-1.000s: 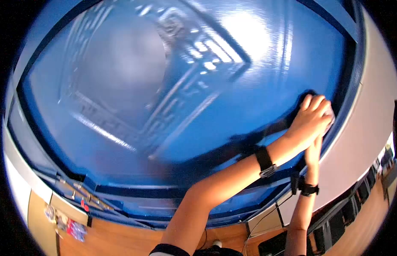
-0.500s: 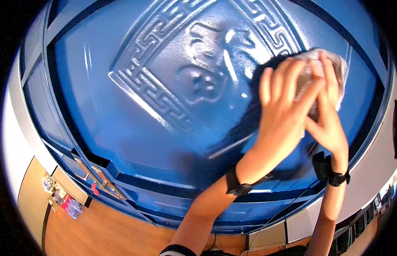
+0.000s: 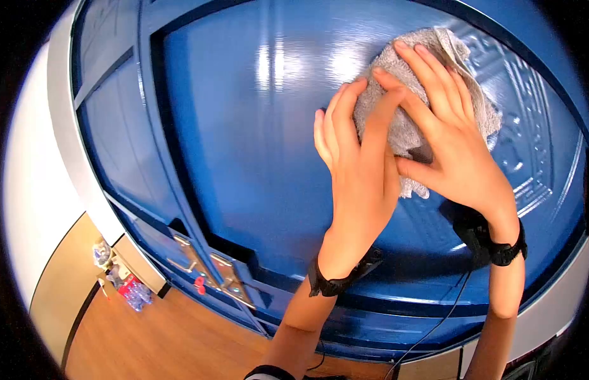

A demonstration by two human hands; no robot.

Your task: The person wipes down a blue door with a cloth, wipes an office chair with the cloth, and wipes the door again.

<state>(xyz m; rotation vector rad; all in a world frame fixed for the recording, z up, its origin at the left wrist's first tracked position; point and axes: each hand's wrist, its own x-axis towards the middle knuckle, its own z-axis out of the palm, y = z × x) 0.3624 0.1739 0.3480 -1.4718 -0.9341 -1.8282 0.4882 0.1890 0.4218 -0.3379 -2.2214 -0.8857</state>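
Observation:
A grey terry cloth (image 3: 405,130) is spread against the blue door panel (image 3: 244,133). My right hand (image 3: 456,142) holds it pressed there, fingers stretched across the top and thumb pointing left. My left hand (image 3: 364,158) lies along the cloth's left side with straight fingers. Its index finger crosses the cloth, and the other fingertips reach its left edge beside the panel. Both wrists wear black bands. Behind the cloth and my right hand, the raised pattern (image 3: 535,145) of the panel is partly hidden.
Metal handle plates (image 3: 231,278) with a red item (image 3: 200,285) sit at the door's lower left. A thin dark cable (image 3: 434,329) runs below my hands. On the wooden floor (image 3: 155,335), plastic-wrapped things (image 3: 136,294) stand by the wall.
The view has shifted, so the raised pattern now sits at the right. Both hands and the cloth have moved left in view, and more of the cloth shows, spread wider.

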